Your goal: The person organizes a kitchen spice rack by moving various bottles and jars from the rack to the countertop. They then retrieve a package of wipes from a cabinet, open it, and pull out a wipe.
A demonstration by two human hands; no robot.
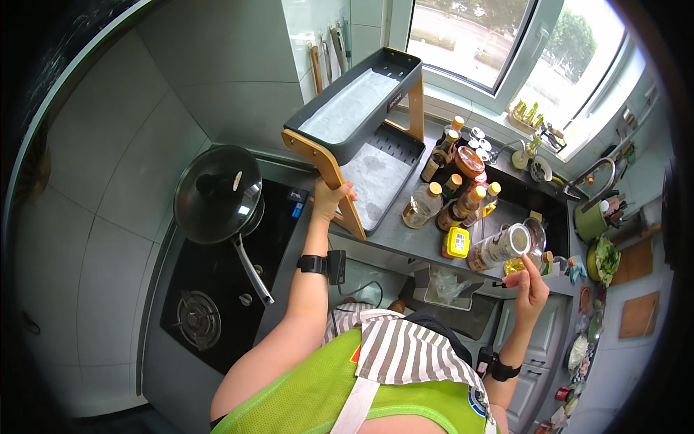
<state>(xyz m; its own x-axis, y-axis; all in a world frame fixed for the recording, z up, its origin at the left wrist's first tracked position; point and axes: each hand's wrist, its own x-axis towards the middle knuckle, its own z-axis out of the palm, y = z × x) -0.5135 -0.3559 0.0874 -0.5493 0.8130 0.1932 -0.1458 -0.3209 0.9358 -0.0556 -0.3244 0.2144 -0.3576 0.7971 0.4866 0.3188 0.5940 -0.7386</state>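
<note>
My left hand (327, 199) grips the near wooden side frame (320, 163) of a two-tier countertop rack with dark grey trays. Pale sheets line the upper tray (347, 111) and the lower tray (377, 173), and neither tray holds a bottle. My right hand (528, 287) hangs at the counter's front edge with its fingers apart and nothing in them. Its raised index finger appears close to a clear jar with a white lid (501, 247); whether they touch I cannot tell. Left of that jar sits a yellow-lidded container (456, 242). Several sauce bottles (461, 209) crowd together beside the rack.
A lidded wok (219, 195) rests on the black gas hob (227, 293) at left, its handle pointing toward me. Beyond the bottles lies a dark sink (542, 200) with a curved tap (602, 168). An open bin (447, 287) stands below the counter.
</note>
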